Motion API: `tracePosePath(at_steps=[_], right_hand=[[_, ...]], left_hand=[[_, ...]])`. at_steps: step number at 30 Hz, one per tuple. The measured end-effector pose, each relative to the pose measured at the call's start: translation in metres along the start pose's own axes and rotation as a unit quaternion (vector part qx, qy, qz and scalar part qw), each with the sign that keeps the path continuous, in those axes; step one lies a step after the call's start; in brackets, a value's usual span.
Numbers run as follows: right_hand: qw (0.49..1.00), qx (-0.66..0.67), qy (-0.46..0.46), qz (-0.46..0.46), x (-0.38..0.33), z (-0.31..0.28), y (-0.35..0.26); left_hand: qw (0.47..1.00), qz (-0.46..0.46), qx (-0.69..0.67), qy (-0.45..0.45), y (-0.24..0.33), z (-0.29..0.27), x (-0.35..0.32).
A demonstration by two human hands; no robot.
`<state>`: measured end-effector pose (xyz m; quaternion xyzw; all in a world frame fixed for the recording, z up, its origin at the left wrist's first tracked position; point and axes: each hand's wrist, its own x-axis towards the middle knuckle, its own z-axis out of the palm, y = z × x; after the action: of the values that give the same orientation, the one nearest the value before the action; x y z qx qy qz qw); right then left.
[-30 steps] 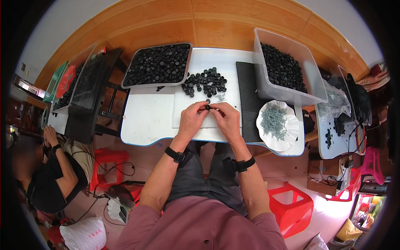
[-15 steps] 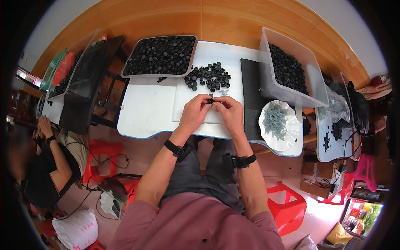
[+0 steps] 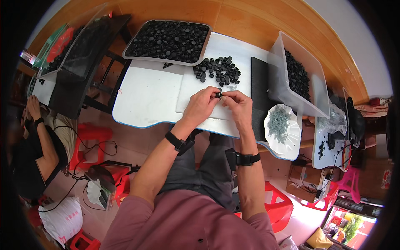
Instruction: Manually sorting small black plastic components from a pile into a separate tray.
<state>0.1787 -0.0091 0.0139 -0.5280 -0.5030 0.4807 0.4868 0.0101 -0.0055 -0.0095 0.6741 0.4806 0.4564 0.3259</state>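
Both hands met over the middle of the white table, just above frame centre, pinching one small black cap between them. From the left, the left hand curled its thumb and forefinger round the piece, apparently steadying it, while the right hand closed in from the other side with its fingertips pressed to the same piece; the other fingers of each were folded loosely, not spread. What exactly the right fingertips did to the cap was too small to tell.

At the far left of the frame another person's arm rested beside a dark bin, apart from this work. Left of centre along the upper edge sat a shallow grey tray heaped with black caps, probably stock kept within reach. Just above the hands lay a loose pile of black caps on a white sheet, near enough that a piece could be taken without stretching. To the right a clear plastic tub stood tilted toward the person, holding more black pieces, its slant likely making them easy to reach. Below it, at the table's right edge, a white dish held small grey-green parts, close beside the right hand.
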Motion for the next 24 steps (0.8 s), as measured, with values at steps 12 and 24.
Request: tracePosePath(at_steps=[12, 24], right_hand=[[0.997, -0.025, -0.035, 0.067, 0.010, -0.007, -0.014], [0.998, 0.002, -0.053, 0.037, 0.009, -0.007, -0.007]], left_hand=[[0.997, 0.060, 0.041, 0.006, -0.004, -0.001, 0.001], [1.000, 0.013, 0.003, -0.018, -0.002, -0.003, 0.002]])
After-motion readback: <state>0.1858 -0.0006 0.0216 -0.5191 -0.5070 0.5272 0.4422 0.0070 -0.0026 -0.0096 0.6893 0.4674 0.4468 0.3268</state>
